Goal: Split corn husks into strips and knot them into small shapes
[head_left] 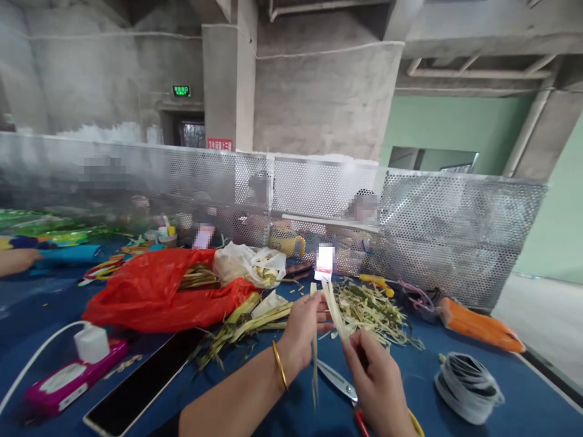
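Observation:
A pale, flat strip of dried plant leaf [336, 312] runs slanting between my two hands. My right hand [378, 376] pinches its lower end between thumb and bent fingers. My left hand [304, 328], with a gold bangle at the wrist, is closed at the strip's upper part; its thumb is partly hidden. From the left hand a second narrow leaf strip [314, 373] hangs down. Metal shears [337, 379] lie on the blue table below the hands, their handles partly covered by my right hand. Just beyond it is a heap of leaf scraps [371, 312].
Left of my hands lie leaf stalks [246, 325], a red plastic bag [150, 291], a dark phone [146, 382] and a magenta power strip [75, 379]. A coiled grey band [468, 388] and orange packet [480, 325] lie right. A perforated metal screen [455, 237] stands behind; a co-worker's hand [18, 262] shows left.

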`<state>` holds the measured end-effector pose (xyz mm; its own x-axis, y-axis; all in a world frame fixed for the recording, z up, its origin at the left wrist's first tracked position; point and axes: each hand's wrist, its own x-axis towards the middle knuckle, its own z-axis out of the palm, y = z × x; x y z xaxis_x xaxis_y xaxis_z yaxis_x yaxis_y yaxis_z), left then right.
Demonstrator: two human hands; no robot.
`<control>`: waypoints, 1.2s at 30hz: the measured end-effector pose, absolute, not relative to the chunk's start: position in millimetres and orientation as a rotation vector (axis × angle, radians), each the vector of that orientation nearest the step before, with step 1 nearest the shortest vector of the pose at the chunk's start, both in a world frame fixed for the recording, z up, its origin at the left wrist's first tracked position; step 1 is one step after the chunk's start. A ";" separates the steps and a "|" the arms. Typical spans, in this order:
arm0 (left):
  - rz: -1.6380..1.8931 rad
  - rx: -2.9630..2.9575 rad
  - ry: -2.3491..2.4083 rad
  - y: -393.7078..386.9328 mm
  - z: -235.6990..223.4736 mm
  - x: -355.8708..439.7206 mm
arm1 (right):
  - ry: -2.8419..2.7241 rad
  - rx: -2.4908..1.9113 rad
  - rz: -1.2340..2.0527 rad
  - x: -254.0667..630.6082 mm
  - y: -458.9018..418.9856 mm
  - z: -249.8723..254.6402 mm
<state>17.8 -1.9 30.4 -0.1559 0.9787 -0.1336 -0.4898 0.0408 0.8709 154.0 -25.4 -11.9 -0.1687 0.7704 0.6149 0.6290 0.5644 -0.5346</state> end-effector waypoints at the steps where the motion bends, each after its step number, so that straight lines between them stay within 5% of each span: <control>1: 1.446 0.633 0.963 -1.4 33.7 23.7 | -1.886 -1.132 0.167 153.4 -27.4 -13.0; 10: 1.491 0.523 0.865 0.7 22.3 37.3 | -1.933 -1.155 0.257 147.7 -32.1 -29.0; 26: 1.025 0.983 0.905 -16.7 16.9 45.3 | -1.956 -0.736 0.448 203.5 3.4 20.7; 36: 0.884 1.082 0.906 -16.4 15.2 44.9 | -1.863 -0.893 0.577 199.9 2.0 20.6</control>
